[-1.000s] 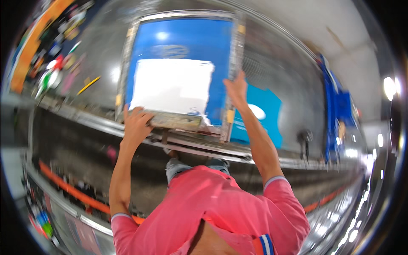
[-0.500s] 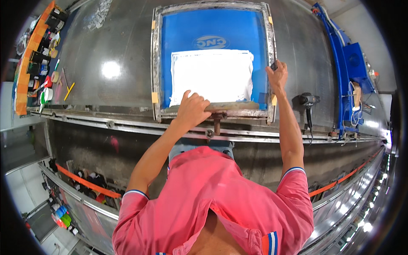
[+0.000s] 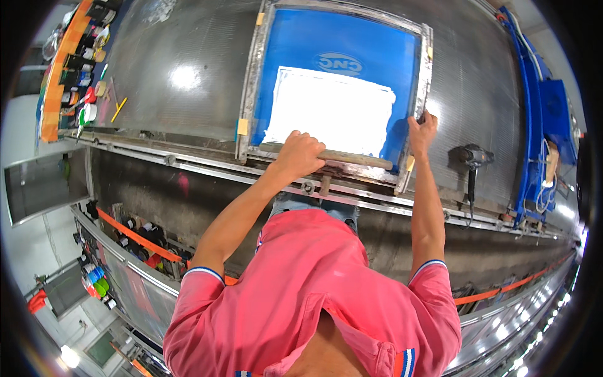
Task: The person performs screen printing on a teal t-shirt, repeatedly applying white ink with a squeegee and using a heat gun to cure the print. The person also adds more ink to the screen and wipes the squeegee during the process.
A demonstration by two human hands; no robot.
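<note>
A screen printing frame [image 3: 252, 81] with a blue mesh [image 3: 339, 38] lies on the long table in front of me. White ink [image 3: 333, 110] covers a rectangle on the lower half of the mesh. A pale squeegee [image 3: 358, 158] lies along the frame's near edge, at the border of the ink. My left hand [image 3: 301, 154] is closed over the squeegee's left part, hiding that end. At the frame's right rail, my right hand [image 3: 423, 133] is closed on the edge, its fingertips partly hidden.
A black heat gun [image 3: 472, 157] lies to the right, before a blue metal rack [image 3: 531, 113]. Jars and tape rolls stand on an orange-edged shelf [image 3: 63, 81] at far left, near a yellow stick [image 3: 119, 109]. A metal rail [image 3: 207, 164] follows the table's near edge.
The view has shifted and tilted, so the frame appears farther right and slanted. My left fingers have closed more tightly on the squeegee. My right hand sits lower along the right rail.
</note>
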